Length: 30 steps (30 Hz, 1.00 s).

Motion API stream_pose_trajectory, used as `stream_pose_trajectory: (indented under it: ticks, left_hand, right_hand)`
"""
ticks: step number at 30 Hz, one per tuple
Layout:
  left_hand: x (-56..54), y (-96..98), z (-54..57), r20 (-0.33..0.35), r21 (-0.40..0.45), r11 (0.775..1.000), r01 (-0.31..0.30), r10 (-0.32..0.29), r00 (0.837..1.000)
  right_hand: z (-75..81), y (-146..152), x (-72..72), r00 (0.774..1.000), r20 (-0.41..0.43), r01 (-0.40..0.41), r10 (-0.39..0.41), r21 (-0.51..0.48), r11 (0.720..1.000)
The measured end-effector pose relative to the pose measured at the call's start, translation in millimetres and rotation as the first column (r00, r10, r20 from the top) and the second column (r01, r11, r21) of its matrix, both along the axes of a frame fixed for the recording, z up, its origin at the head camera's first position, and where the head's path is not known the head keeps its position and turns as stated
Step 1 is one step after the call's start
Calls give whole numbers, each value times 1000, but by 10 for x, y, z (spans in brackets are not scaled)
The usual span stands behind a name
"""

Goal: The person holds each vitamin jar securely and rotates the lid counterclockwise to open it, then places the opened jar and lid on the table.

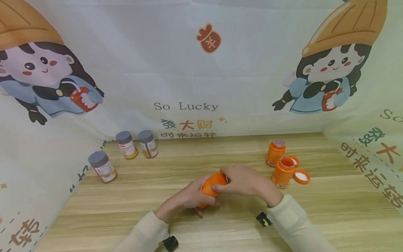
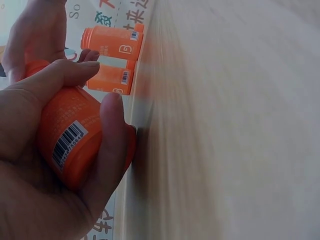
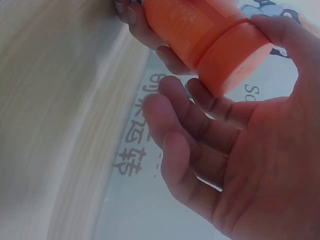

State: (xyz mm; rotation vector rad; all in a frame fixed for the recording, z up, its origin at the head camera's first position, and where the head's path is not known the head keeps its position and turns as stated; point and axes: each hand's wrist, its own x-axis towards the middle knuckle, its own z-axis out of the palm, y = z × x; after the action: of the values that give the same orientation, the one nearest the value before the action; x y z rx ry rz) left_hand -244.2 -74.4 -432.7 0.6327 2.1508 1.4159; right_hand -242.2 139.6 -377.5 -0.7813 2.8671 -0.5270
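Note:
My left hand wraps round the body of an orange bottle, which is held tilted low over the table. In the left wrist view, the bottle's barcode side shows between thumb and fingers. At its upper end is an orange screw cap, seated on the neck. My right hand pinches this cap between thumb and index finger, while its other fingers curl loosely beside it in the right wrist view.
Right of my hands stand an orange bottle with a patterned seal and an uncapped orange bottle. Beside them lie a loose orange cap and another cap. Grey-lidded jars stand at the left; a printed cloth encloses the table.

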Motion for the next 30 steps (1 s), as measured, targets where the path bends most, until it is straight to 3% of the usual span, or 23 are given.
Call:
stream_pose_trajectory:
  ticks: [6, 13, 19, 26, 30]
  left_hand:
    - [0, -2, -1, 0, -11, 1000, -4, 4, 1000]
    - [1, 2, 2, 6, -5, 1000, -11, 11, 1000]
    - [2, -11, 6, 2, -10, 1000, -3, 3, 1000]
    - [2, 1, -5, -4, -5, 1000, -6, 6, 1000]
    - [0, -1, -6, -11, -10, 1000, -1, 1, 1000]
  right_hand:
    - [20, 33, -3, 1000, 31, 2, -2, -17, 1000]
    - [47, 51, -8, 999, 4, -49, 49, -9, 999]
    - [64, 52, -5, 999, 36, -11, 12, -33, 999]
    - [75, 80, -14, 997, 31, -61, 63, -65, 996]
    - [82, 87, -14, 999, 24, -37, 39, -72, 997]
